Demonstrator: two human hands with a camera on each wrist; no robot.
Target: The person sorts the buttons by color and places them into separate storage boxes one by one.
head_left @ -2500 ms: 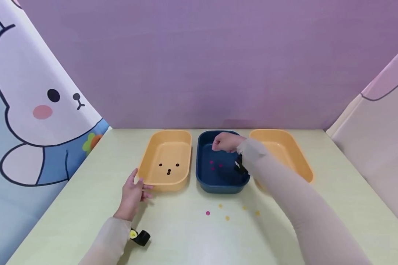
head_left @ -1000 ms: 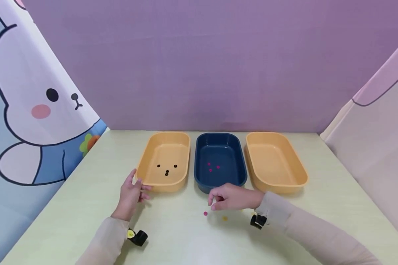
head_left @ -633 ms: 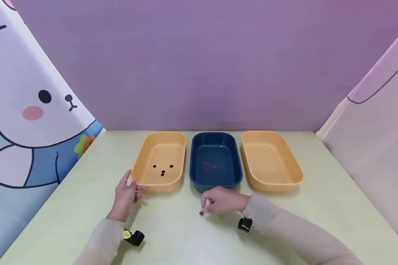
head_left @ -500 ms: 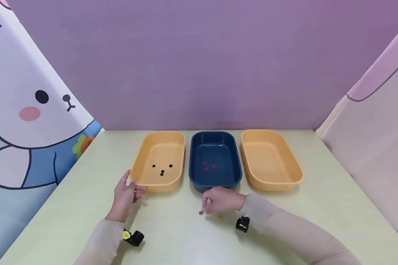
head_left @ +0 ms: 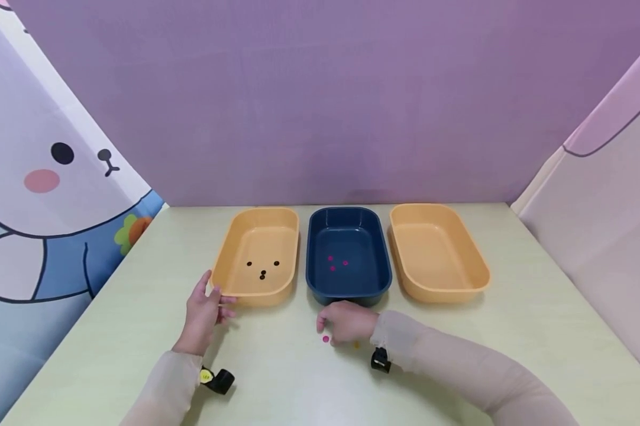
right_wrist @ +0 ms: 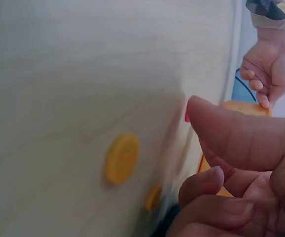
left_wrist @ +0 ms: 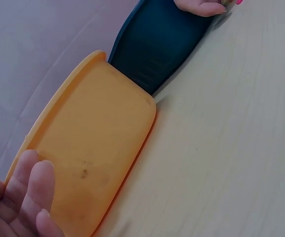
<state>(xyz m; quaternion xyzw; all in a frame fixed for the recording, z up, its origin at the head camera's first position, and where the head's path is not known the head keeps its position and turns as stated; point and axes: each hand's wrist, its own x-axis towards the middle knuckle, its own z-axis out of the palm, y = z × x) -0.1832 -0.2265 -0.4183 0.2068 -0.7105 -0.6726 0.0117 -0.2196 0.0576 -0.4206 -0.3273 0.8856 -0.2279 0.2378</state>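
Note:
My left hand (head_left: 200,313) rests against the near-left corner of a light orange tray (head_left: 258,294), fingers loosely spread. Several black buttons (head_left: 263,273) lie in that tray. Beside it, a dark blue tray (head_left: 349,294) has three pink buttons (head_left: 332,268) on its floor. In front of the blue tray my right hand (head_left: 348,321) is low at the table, thumb and index finger on either side of a pink button (head_left: 326,339). The right wrist view has the thumb tip against that button (right_wrist: 187,111), which is partly hidden. A firm pinch is not visible.
A second light orange tray (head_left: 439,254) stands right of the blue one. Yellow buttons (right_wrist: 122,158) lie on the table near the right hand, one (head_left: 356,344) partly under it in the head view. A purple backdrop (head_left: 346,106) rises behind the trays.
My right hand has come from above the blue tray down to the table, then shifted left to the pink button. My left hand has kept its place at the orange tray.

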